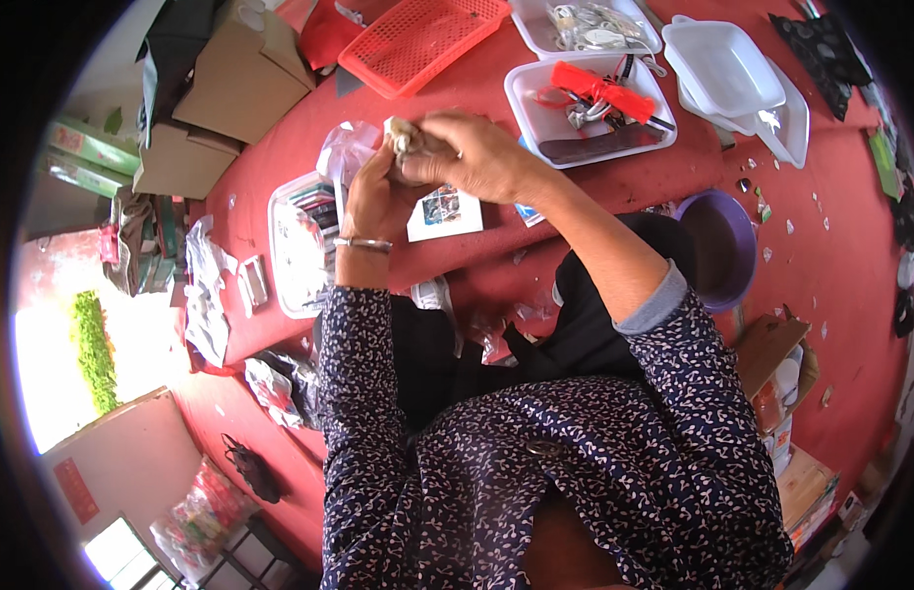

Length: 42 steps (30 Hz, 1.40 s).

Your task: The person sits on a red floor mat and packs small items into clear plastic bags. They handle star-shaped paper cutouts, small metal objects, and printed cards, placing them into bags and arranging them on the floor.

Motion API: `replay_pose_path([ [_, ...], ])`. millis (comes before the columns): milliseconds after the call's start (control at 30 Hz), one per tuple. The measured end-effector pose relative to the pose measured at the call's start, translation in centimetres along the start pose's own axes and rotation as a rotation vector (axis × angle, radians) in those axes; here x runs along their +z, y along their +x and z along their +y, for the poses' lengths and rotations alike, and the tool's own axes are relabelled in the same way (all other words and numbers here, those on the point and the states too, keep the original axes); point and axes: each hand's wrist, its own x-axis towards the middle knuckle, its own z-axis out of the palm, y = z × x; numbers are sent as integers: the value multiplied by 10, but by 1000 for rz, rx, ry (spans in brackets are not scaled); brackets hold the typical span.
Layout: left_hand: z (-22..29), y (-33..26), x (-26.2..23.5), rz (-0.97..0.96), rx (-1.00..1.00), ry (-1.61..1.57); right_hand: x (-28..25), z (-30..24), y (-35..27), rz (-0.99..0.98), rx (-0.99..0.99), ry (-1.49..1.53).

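Note:
Both hands are raised together over the red-covered surface. My left hand (370, 202), with a bracelet at the wrist, closes around a small pale, crumpled thing (403, 135) whose kind I cannot make out. From the right, my right hand (481, 157) reaches across with bent fingers pressed on the same thing. Its lower part is hidden by the fingers. A thin whitish plastic bag (347, 149) lies just left of my left hand. Beneath the hands sits a white card with a dark picture (445, 211).
A red mesh basket (414, 39) lies at the far side. Right of it, a white tray (535, 147) holds cables and a red strip. Stacked white trays (722, 69), a purple basin (750, 251) and a cardboard box (762, 349) are further right. A white bin (278, 246) stands left.

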Motion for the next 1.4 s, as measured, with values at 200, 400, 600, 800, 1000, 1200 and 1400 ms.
replay_pose_path([
  [200, 27, -7, 3, -152, -49, -22, 15, 17, 21, 174, -42, 196],
  [400, 4, -7, -57, 454, 28, 710, -51, 19, 22, 456, 138, 1163],
  [600, -98, 10, -119, 966, -200, 1468, -63, 17, 14, 425, 198, 1247],
  [800, -106, 16, -141, 1057, -742, 1396, -72, 24, -3, 284, 277, 1263],
  [1000, -115, 14, -127, 1187, -674, 1614, -60, -7, -15, 362, 328, 983],
  [1200, -88, 19, -124, 887, -735, 1410, -67, -3, -13, 405, 316, 953],
  [1400, -63, 23, -115, 752, -328, 531, -69, -3, -15, 392, 327, 975],
])
